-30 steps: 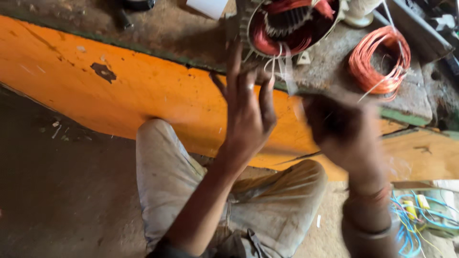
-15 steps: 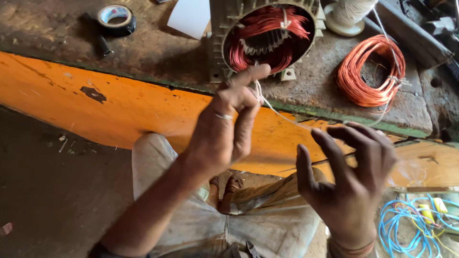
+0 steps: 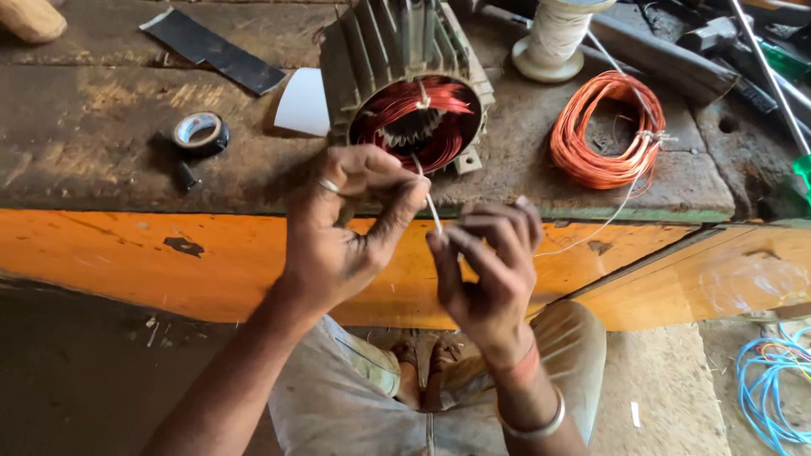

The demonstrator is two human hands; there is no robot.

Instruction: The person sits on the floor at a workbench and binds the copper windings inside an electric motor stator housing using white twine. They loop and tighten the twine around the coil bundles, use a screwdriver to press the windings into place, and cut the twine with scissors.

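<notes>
Both hands work one thin white string (image 3: 432,211) just in front of a motor (image 3: 407,80) that lies on a worn bench (image 3: 101,152). The left hand (image 3: 342,224), a ring on one finger, is curled narrow, with thumb and fingertips pinched on the string's upper part. The right hand (image 3: 490,270), at 4 o'clock from the left and close beside it, is also closed narrow, its fingertips nipping the string lower down; a bangle sits on that wrist. The string runs up from the pinch toward the motor's open mouth at 12 o'clock, where red windings (image 3: 414,118) fill the bore. A loose strand trails off to 2 o'clock toward an orange coil (image 3: 604,131) on the bench, and a spool (image 3: 553,38) stands upright just beyond it, near 1 o'clock from the motor. At 9 o'clock from the motor lie a white card (image 3: 304,101), touching the housing, and a tape roll (image 3: 198,133) farther out. Blue wires (image 3: 773,380) lie on the floor at 4 o'clock. The bench front is an orange board (image 3: 127,253).
</notes>
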